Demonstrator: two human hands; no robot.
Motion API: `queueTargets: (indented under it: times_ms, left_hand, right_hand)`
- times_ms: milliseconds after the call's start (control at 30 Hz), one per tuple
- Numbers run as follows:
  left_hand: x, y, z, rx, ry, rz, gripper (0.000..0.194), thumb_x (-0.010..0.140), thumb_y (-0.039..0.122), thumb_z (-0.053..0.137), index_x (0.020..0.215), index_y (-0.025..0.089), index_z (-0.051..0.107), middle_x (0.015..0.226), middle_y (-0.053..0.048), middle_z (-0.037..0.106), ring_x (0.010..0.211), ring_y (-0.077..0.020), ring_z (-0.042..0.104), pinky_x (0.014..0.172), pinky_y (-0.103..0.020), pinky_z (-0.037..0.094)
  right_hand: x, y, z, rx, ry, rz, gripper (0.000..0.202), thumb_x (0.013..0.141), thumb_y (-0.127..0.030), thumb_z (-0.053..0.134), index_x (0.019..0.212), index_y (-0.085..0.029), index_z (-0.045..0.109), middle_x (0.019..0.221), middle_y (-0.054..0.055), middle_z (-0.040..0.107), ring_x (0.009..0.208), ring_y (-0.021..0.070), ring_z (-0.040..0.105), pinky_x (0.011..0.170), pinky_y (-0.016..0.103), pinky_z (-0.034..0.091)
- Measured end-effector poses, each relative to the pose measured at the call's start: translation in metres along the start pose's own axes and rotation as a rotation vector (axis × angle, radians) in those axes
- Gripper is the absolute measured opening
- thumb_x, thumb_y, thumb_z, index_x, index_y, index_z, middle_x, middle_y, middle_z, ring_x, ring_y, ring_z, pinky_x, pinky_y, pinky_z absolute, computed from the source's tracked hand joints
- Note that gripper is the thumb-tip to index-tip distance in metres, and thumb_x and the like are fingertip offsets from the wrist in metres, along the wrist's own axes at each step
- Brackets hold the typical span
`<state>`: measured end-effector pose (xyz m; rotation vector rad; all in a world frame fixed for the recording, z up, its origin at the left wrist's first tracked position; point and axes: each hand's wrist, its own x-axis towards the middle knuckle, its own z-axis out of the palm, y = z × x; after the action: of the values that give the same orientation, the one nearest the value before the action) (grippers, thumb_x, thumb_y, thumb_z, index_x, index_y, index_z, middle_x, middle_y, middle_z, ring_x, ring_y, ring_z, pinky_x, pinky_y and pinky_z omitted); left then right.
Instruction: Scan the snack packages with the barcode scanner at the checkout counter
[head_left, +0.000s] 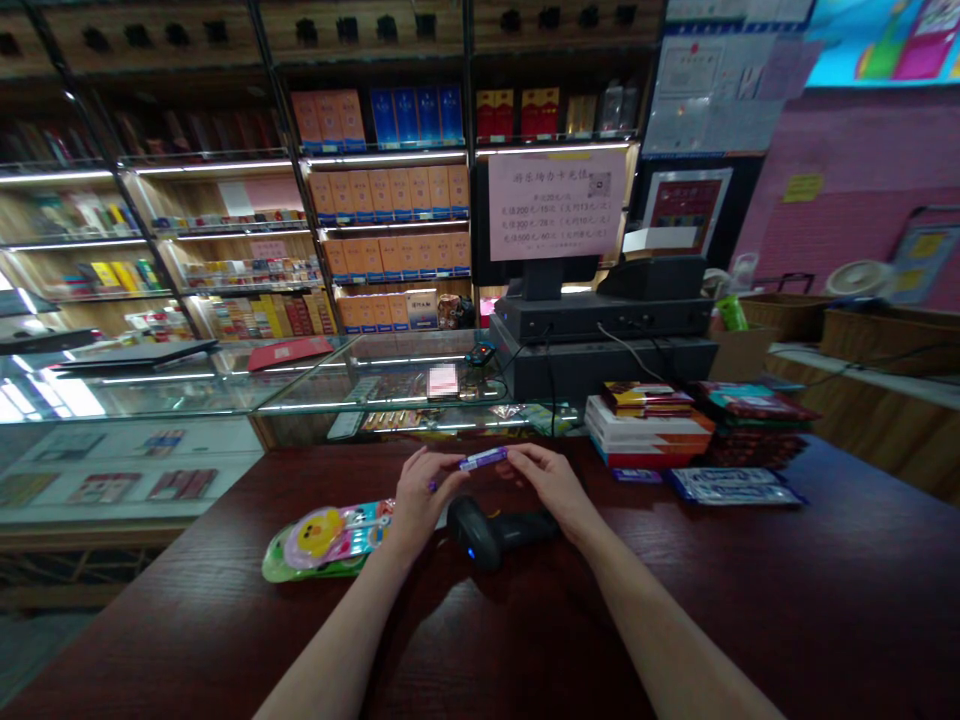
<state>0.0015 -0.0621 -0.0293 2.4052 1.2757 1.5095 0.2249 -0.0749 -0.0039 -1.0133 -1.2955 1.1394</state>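
A small purple candy-like packet (484, 459) with white markings is held level above the dark table. My left hand (424, 490) pinches its left end, and a bit of something purple shows between the lower fingers. At the other end, my right hand (546, 480) grips the packet between thumb and fingers. Below both hands lies a black barcode scanner (476, 535) with a blue light, its handle pointing right. Left of my left hand are colourful plastic packages (330, 540), one with a yellow cartoon face, partly hidden by my wrist.
Stacked boxes and packets (649, 435) stand at the table's back right, with blue-and-white wrapped packs (735, 486) in front. Behind them is a black cash register (600, 360) with a paper sign (557, 205). A glass display counter (375, 360) borders the table, with shelves of boxes beyond.
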Motion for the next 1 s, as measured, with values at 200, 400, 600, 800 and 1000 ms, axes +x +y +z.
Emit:
queueTargets:
  times_ms: [200, 400, 600, 800, 1000]
  left_hand:
    - [0.001, 0.002, -0.001, -0.011, -0.010, -0.004, 0.019, 0.092, 0.040, 0.062, 0.102, 0.027, 0.071, 0.097, 0.000, 0.078, 0.096, -0.0188, 0.071, 0.110, -0.047, 0.043]
    - [0.001, 0.009, -0.004, -0.046, 0.054, 0.006, 0.022, 0.091, 0.040, 0.063, 0.106, 0.026, 0.070, 0.104, -0.002, 0.077, 0.102, -0.0197, 0.071, 0.107, -0.043, 0.048]
    - [0.001, 0.010, -0.004, -0.070, 0.068, -0.053, 0.021, 0.088, 0.038, 0.067, 0.104, 0.026, 0.071, 0.105, -0.002, 0.077, 0.108, -0.0215, 0.069, 0.107, -0.043, 0.049]
    - [0.003, 0.009, -0.006, -0.053, 0.069, 0.049, 0.016, 0.090, 0.037, 0.065, 0.101, 0.027, 0.071, 0.096, 0.001, 0.078, 0.094, -0.0182, 0.072, 0.108, -0.044, 0.047]
    - [0.003, 0.009, -0.007, -0.060, 0.055, 0.041, 0.013, 0.091, 0.035, 0.065, 0.101, 0.028, 0.070, 0.096, 0.002, 0.077, 0.092, -0.0169, 0.071, 0.110, -0.045, 0.043]
  right_hand:
    - [0.001, 0.003, 0.000, -0.009, -0.003, -0.004, 0.049, 0.070, -0.065, 0.074, 0.081, -0.017, 0.072, 0.079, 0.007, 0.077, 0.077, 0.0223, 0.070, 0.067, 0.030, 0.048]
    - [0.000, 0.002, 0.000, -0.018, -0.025, 0.017, 0.047, 0.072, -0.064, 0.072, 0.082, -0.018, 0.072, 0.081, 0.007, 0.078, 0.079, 0.0236, 0.071, 0.070, 0.032, 0.049]
    - [0.000, 0.003, 0.000, -0.013, -0.024, -0.002, 0.047, 0.072, -0.063, 0.074, 0.085, -0.018, 0.073, 0.083, 0.007, 0.078, 0.082, 0.0245, 0.071, 0.082, 0.036, 0.052]
    - [0.001, 0.006, -0.001, -0.037, -0.020, -0.024, 0.047, 0.073, -0.064, 0.072, 0.083, -0.018, 0.073, 0.084, 0.008, 0.078, 0.082, 0.0254, 0.071, 0.086, 0.039, 0.053]
    - [0.004, 0.012, -0.002, -0.053, -0.039, -0.012, 0.048, 0.073, -0.061, 0.072, 0.093, -0.017, 0.074, 0.088, 0.009, 0.079, 0.085, 0.0260, 0.072, 0.088, 0.040, 0.053]
